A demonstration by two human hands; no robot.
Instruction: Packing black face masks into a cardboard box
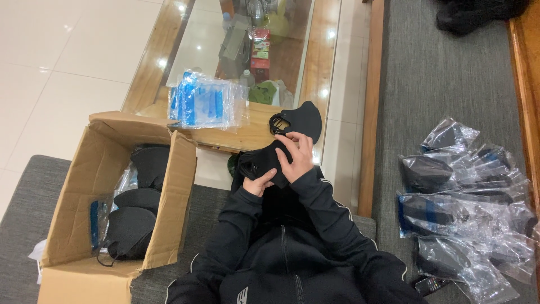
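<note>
- Item in hand: a black fabric face mask (263, 162), held in front of the person's chest, just below the near edge of the wooden desk (247, 137).
- Handling judgement: the mask looks light and soft, drooping where it is not supported, so it should fold and crease easily. It does not look fragile or slippery. The best hold appears to be along the cloth edges or at the ear loops (thin cords, likely to snag).
- Left hand (259, 184): under the mask, thumb and fingers pressed together on its lower edge. Forearm raised from the lap, elbow bent.
- Right hand (298, 157): over the right part of the mask, fingers spread and curled down onto the cloth, thumb set against it; this grip pins the fabric rather than clenching it. Wrist cocked inward, sleeve dark with a pale stripe.
- Second black mask (301, 121): lies on the desk edge just above the right hand, ear loops bunched at its left side. I cannot tell whether the fingertips touch it.
- Stack of clear bags with blue print (207, 106): on the desk, left of the hands, apart from them.
- Cardboard box (67, 225): open on the grey sofa at the person's left, with more black masks inside.
- Bagged masks (464, 200): a loose heap on the grey surface to the person's right, well apart from both hands.
</note>
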